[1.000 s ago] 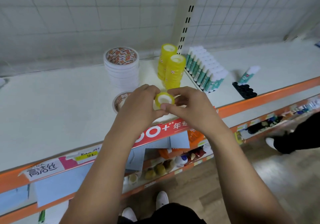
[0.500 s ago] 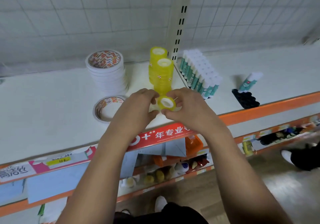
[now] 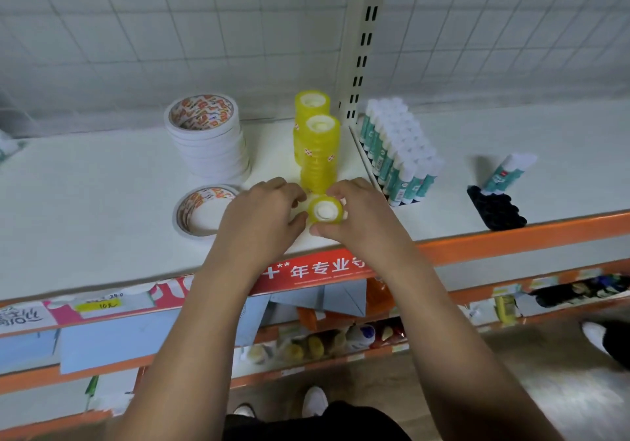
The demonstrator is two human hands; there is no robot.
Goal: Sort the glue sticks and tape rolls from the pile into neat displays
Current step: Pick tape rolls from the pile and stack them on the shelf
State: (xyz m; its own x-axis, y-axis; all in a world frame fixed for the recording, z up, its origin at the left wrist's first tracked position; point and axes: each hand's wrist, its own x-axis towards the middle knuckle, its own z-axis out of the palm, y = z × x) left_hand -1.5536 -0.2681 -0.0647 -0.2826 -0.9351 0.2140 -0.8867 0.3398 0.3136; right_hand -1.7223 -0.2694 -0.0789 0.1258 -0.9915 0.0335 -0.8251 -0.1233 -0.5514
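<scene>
A small yellow tape roll [image 3: 325, 210], a glossy translucent ring round a white core, is held between both hands just in front of the nearer of two yellow stacks. Whether it rests on the shelf [image 3: 85, 201] cannot be told. The grip of the right hand [image 3: 361, 215] is closed round the roll's right side, with fingers curled over the top and the thumb beneath. The grip of the left hand [image 3: 259, 215] is narrow, its thumb tip laid against the roll's left rim.

The front yellow stack [image 3: 319, 154] and rear yellow stack [image 3: 312, 109] are seen as upright shiny columns on the smooth white shelf. To the left, a stack of flat white tape rolls [image 3: 208, 140] with printed inner cores is stood, and a single white roll [image 3: 201, 210] is laid flat before it, partly hidden by the left hand. To the right, white-capped glue sticks [image 3: 399, 154] are packed upright in a tight block. Well apart, one lone glue stick [image 3: 508, 172] is tilted in a black moulded tray [image 3: 494, 212].
</scene>
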